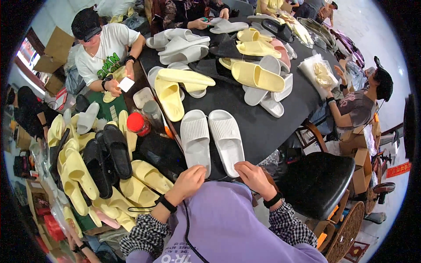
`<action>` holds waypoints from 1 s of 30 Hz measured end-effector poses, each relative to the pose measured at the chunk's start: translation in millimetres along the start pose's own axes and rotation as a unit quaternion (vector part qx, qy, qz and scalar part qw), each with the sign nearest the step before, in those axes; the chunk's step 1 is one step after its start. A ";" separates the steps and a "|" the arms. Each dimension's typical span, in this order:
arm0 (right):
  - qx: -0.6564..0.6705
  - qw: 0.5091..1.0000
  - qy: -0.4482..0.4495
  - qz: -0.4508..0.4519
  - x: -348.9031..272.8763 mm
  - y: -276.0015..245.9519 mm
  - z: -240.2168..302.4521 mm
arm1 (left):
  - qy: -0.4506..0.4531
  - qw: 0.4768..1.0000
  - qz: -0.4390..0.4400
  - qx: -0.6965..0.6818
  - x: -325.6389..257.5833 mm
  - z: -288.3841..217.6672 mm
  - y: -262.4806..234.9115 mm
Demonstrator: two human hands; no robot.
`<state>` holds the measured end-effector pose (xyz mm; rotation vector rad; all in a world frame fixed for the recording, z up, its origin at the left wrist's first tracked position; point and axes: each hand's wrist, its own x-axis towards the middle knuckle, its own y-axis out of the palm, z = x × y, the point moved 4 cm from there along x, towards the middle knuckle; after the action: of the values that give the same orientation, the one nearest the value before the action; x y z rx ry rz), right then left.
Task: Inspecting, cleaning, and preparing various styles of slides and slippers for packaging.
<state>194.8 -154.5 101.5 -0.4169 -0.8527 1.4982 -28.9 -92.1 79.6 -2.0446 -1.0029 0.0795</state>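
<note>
Nearest, both hands meet the heel ends of a pair of white moulded foam slide sandals (212, 140) lying side by side, toes pointing away, on the black tabletop (263, 127). The left hand (189, 180) rests curled against the heel of the left sandal, fingers bent narrow, gripping nothing that I can see; the right hand (251, 174) pinches at the heel edge of the right sandal, fingertips close together — whether it grips something small there I cannot tell. The pair seems set parallel for matching or checking. Left of the pair, below the tabletop, lies a heap of pale yellow and black slide sandals (101, 175). Just beyond the pair stands a red-capped jar (138, 123), and farther back more yellow, white and grey sandals (228, 65) cover the tabletop — other people sit around it.
</note>
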 end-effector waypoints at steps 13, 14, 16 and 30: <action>-0.097 0.992 -0.062 -0.043 60.7 58.0 -55.3 | -0.054 0.990 0.012 0.130 61.6 57.0 34.6; -0.088 0.995 -0.034 -0.008 64.6 62.5 -59.8 | -0.097 0.989 0.048 0.099 64.4 60.9 38.3; -0.081 0.996 -0.009 0.027 73.9 67.2 -64.7 | -0.104 0.989 0.037 0.103 68.7 66.4 44.3; -0.149 0.974 -0.026 0.171 80.2 101.1 -73.8 | -0.175 0.980 0.085 0.046 61.4 83.3 76.0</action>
<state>166.4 -50.5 -0.9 -0.7808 -1.0935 1.7065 28.1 -20.9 -10.8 -2.0677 -1.0089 0.5823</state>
